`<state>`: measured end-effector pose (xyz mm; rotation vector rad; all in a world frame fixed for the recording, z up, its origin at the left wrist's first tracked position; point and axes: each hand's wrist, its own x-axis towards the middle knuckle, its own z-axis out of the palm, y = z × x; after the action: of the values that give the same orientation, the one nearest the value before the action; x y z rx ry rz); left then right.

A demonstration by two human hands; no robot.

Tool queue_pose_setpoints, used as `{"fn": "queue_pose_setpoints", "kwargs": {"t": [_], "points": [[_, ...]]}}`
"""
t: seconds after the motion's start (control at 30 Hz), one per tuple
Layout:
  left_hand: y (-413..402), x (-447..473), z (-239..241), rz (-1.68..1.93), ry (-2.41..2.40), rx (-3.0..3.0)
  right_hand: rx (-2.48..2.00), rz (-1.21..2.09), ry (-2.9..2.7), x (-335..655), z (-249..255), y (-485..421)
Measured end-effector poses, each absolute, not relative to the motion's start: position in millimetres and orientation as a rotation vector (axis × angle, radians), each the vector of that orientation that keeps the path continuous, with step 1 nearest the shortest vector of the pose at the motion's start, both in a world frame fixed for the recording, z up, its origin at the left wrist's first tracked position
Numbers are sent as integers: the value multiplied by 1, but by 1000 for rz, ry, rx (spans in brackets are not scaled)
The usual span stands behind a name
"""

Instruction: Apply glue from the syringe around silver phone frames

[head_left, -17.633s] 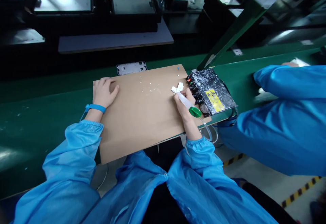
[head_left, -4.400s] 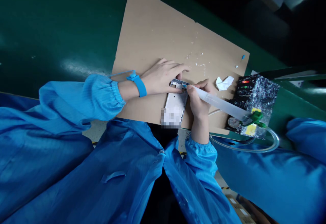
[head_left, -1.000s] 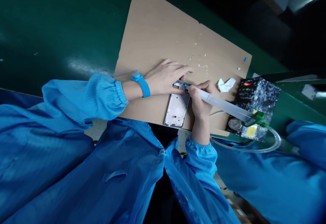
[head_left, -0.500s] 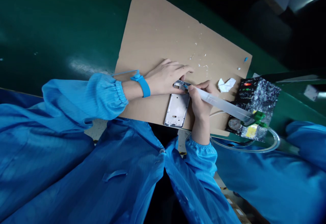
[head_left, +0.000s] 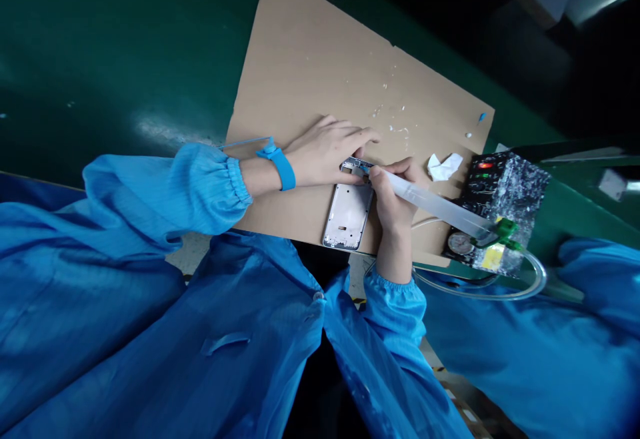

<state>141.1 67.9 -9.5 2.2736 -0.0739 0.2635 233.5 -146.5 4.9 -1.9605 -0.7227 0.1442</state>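
A silver phone frame [head_left: 348, 212] lies on a brown cardboard sheet [head_left: 310, 59], its long side running away from me. My left hand [head_left: 327, 152] rests across its far end, the thumb along the frame and the fingers curled round the top edge, gripping it. In my right hand [head_left: 395, 202] is a translucent dispensing syringe [head_left: 435, 206], held like a pen. Its blue tip meets the far end of the frame, close to my left thumb. A green cap [head_left: 507, 231] and a clear air hose [head_left: 537, 282] are at the syringe's back end.
Right of the cardboard stands a black, white-smeared dispenser box [head_left: 505, 192] with a red light and a round gauge [head_left: 459, 243]. A crumpled white tissue [head_left: 445, 166] lies beside it. White specks dot the cardboard. Another person's blue sleeve [head_left: 595, 266] is at the right.
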Motion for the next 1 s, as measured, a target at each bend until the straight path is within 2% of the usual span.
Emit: {"fn": "queue_pose_setpoints", "kwargs": {"t": [1.0], "points": [[68,141,-9,262,-63,2260,-1982,132,-726,233,8,-146]]}}
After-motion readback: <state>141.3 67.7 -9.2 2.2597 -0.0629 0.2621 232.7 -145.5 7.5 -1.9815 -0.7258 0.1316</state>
